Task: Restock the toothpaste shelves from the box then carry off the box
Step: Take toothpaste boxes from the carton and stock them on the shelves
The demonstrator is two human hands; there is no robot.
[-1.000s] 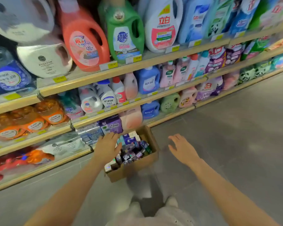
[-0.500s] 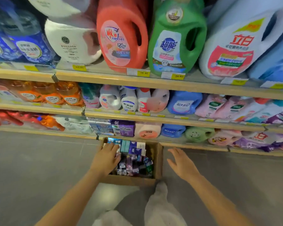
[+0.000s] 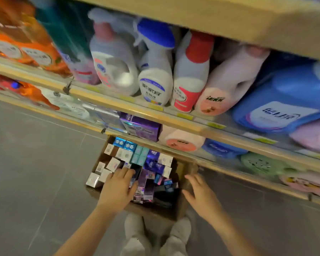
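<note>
Grey floor (image 3: 35, 163); cardboard box (image 3: 183, 206) holds toothpaste cartons (image 3: 151, 163). Left hand (image 3: 116, 189) rests flat on cartons; right hand (image 3: 199, 193) spread beside box.

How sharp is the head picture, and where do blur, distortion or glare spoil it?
Head view: motion blur smears the bottles and their labels, worst at the blue jug on the right; wide-angle distortion tilts the shelf edge; the cardboard box and both hands, left hand and right hand, are soft but readable; lighting is even, with mild sheen on the white bottle.
</note>
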